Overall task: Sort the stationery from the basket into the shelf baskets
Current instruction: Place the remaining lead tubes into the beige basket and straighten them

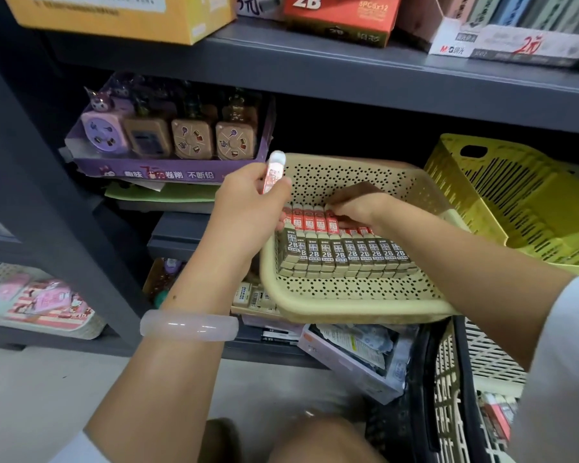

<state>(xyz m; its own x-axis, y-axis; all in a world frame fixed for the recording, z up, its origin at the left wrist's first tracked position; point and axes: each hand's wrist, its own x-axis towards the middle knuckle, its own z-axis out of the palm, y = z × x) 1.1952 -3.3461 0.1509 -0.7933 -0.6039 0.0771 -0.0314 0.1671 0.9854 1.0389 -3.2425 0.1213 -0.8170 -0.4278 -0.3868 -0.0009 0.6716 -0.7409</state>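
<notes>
A beige perforated basket (pixel 355 304) juts out from the middle shelf, holding a neat row of several red-and-brown 2B lead packs (pixel 351 253). My left hand (pixel 248 202), with a pale bangle on its wrist, holds a small pink-and-white lead case (pixel 274 170) upright over the basket's left rim. My right hand (pixel 355 203) rests inside the basket with its fingertips pinched on the red top of one pack in the row. At the lower right stands a black and cream basket (pixel 448 389) with more stationery; its contents are mostly hidden.
A yellow slotted basket (pixel 475 195) sits tilted to the right on the same shelf. A purple tray of sharpeners (pixel 168 138) stands at the left. Boxes line the top shelf (pixel 315 61). Loose packets and a white box (pixel 351 355) lie under the beige basket. My knees fill the bottom.
</notes>
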